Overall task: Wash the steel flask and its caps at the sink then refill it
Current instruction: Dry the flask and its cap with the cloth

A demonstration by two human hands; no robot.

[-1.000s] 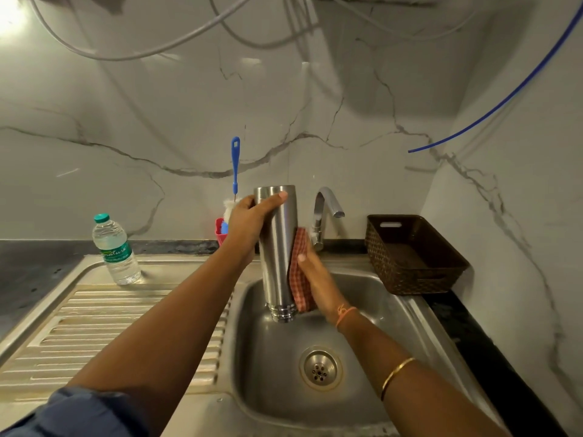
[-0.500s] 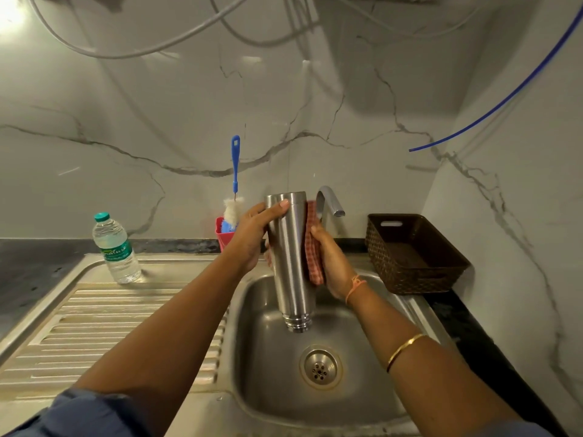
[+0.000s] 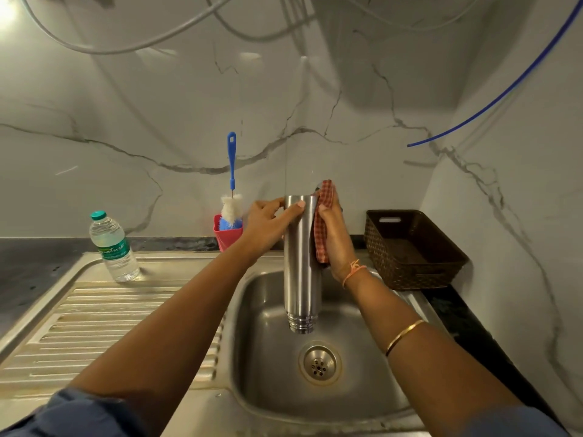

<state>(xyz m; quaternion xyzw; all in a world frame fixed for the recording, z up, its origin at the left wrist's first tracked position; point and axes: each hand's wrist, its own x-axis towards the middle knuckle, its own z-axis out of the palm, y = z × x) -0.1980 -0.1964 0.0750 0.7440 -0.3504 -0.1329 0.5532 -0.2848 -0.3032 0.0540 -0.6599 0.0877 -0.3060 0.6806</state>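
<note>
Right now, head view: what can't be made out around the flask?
- Tap: head view, almost wholly hidden behind the steel flask, checked cloth and right hand; running or not, cannot tell.
- Flask interior: mouth points down into the sink, so the inside is unseen.
- Caps: none in view.
- Right-hand fingertips: behind the cloth.
- Brown basket: interior too dark to tell contents.

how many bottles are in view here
2: the flask, held neck-down over the sink, and a plastic bottle standing on the drainboard at left. None seems hidden.
</note>
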